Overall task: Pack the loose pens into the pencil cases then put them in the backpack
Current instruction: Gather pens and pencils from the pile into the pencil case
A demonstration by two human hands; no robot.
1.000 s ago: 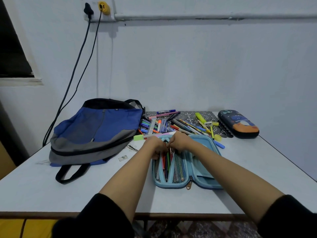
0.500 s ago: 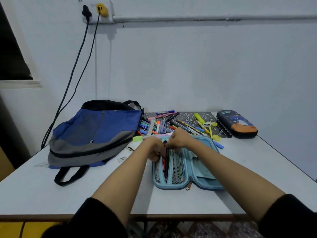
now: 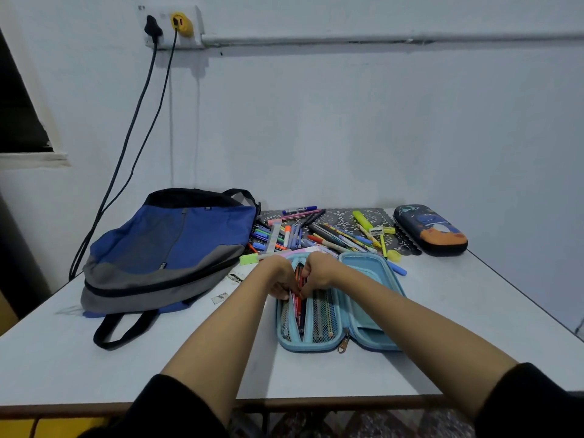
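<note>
Left hand (image 3: 279, 276) and right hand (image 3: 319, 270), fingers curled, pinch pens (image 3: 298, 311) in the open blue pencil case (image 3: 363, 263) — backpack (image 3: 170, 245) left of them.

Blue case (image 3: 363, 270) open; loose pens (image 3: 319, 233) behind; dark case (image 3: 429, 229) shut; backpack (image 3: 177, 245) left.

The fingertips of the left hand (image 3: 279, 276) and the right hand (image 3: 319, 273) are hidden behind the knuckles, so what is pinched among the pens (image 3: 298, 311) in the blue pencil case (image 3: 363, 273) cannot be told. The left edge of the loose pens (image 3: 316, 235) is covered by the backpack (image 3: 177, 248). The black sleeves (image 3: 177, 409) are cut off at the bottom edge.
</note>
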